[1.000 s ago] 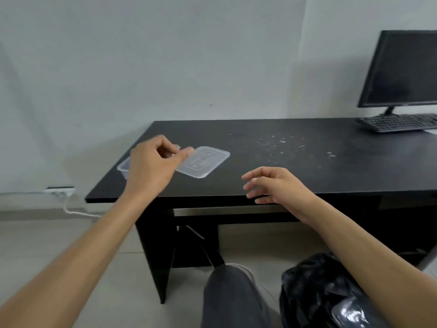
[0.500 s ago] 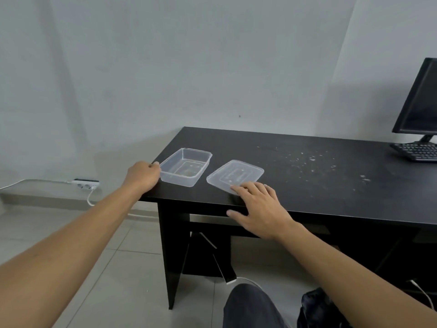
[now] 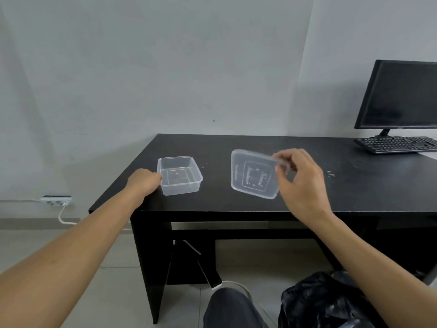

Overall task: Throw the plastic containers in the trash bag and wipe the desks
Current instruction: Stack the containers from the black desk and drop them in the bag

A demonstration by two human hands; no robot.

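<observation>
A clear plastic container (image 3: 180, 175) stands open on the left part of the black desk (image 3: 236, 207). My left hand (image 3: 143, 181) is at the container's left wall, with its fingers curled against it. My right hand (image 3: 300, 183) pinches the right edge of the clear plastic lid (image 3: 253, 177) and holds it tilted up above the desk. A black trash bag (image 3: 326, 304) lies on the floor at the lower right, below my right arm. White crumbs (image 3: 331, 174) dot the desk to the right of my right hand.
A dark monitor (image 3: 402, 95) and a black keyboard (image 3: 397, 144) stand at the desk's far right. A white power strip (image 3: 56, 201) with a cable sits by the wall on the left. My knee (image 3: 231, 306) shows at the bottom edge.
My right hand went from lying flat on the lid to pinching it and lifting it off the desk. My left hand stayed at the container's left side.
</observation>
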